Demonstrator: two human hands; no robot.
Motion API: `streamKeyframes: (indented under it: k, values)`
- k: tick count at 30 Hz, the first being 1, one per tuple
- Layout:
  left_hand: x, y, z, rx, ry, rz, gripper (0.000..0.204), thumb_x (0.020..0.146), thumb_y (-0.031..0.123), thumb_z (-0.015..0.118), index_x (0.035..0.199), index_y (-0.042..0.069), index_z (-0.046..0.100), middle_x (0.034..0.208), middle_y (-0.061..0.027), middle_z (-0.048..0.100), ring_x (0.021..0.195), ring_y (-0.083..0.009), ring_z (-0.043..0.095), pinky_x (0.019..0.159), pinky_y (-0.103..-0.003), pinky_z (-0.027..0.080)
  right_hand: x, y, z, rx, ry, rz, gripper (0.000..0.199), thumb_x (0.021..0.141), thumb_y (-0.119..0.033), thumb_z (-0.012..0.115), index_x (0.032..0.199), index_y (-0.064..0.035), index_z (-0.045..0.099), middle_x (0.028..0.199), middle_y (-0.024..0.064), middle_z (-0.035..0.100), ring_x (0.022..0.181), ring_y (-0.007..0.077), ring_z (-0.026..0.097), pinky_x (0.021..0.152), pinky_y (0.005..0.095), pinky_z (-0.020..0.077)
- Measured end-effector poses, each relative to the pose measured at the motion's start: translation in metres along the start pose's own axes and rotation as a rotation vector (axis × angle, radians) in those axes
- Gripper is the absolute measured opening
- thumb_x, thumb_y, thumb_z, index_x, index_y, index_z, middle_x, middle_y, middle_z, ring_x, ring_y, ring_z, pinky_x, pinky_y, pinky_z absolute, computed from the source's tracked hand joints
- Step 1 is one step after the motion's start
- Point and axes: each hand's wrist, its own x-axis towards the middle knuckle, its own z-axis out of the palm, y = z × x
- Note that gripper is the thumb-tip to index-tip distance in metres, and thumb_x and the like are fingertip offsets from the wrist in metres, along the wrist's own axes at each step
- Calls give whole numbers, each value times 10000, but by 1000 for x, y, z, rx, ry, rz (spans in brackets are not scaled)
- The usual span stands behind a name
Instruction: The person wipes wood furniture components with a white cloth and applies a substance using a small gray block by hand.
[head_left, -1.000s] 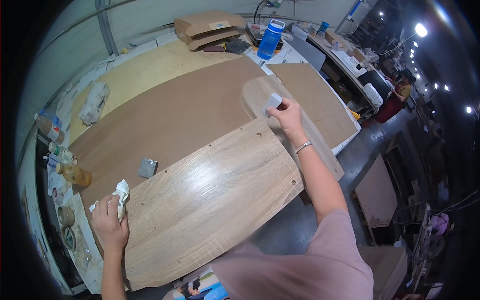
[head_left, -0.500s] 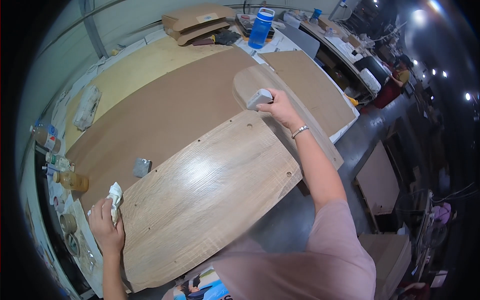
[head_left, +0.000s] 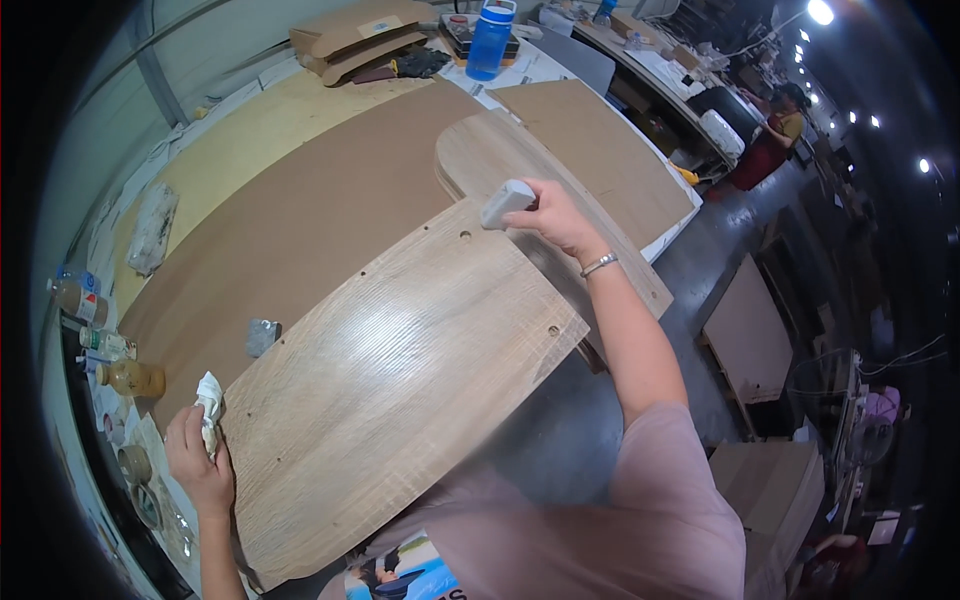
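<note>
A wood-grain board (head_left: 400, 370) with small holes along its far edge lies slantwise in front of me. At its far right corner, my right hand (head_left: 555, 218) pinches a grey block (head_left: 507, 204), perhaps a sanding sponge. The block overlaps that corner in view; whether it touches the wood I cannot tell. My left hand (head_left: 200, 465) is closed around a crumpled white cloth (head_left: 208, 400) beside the board's left end. Just past the far edge sits a small grey block (head_left: 263, 338) on the brown sheet (head_left: 300, 220).
More wood-grain boards (head_left: 555, 180) with rounded ends lie stacked at the right. Bottles (head_left: 135, 378) and tape rolls (head_left: 135, 463) line the left side. A blue water bottle (head_left: 489, 42) and cardboard (head_left: 360, 35) stand at the back. Another person (head_left: 775, 135) is far right.
The view has shifted, so the table sits a little further left and higher. My right hand has brought the grey block nearer the board's corner. My left hand keeps hold of the cloth.
</note>
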Motion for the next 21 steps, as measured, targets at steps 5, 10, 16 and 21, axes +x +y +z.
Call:
streamKeyframes:
  k: [5,10,16,21]
  values:
    - [-3,-2,-1,-5,2,-16,479,735,-20,681,1206,26,603,1163,-189,622,1040,-414,587,903,-461,466,-70,3,-27,-6,-78,169,352,728,-104,808,1051,-35,686,976,14,700,875,110,641,798,267,519]
    - [0,1,-1,-16,-5,-14,456,775,-26,674,1222,26,597,1155,-197,620,1037,-407,593,900,-449,471,-184,8,-54,34,28,250,376,700,-113,827,1042,-24,698,966,20,714,880,109,660,781,266,531]
    - [-2,-7,5,-31,-12,21,433,811,-46,657,1235,7,590,1149,-205,616,1043,-408,598,915,-438,472,-223,8,-11,151,616,124,286,796,-30,780,1064,25,696,960,38,709,859,94,646,777,255,529]
    - [-8,-13,4,3,-3,39,437,816,-50,653,1245,3,586,1165,-208,613,1058,-407,597,930,-439,470,-215,1,39,9,797,1,264,803,-22,778,1041,35,678,961,38,698,876,90,634,773,253,519]
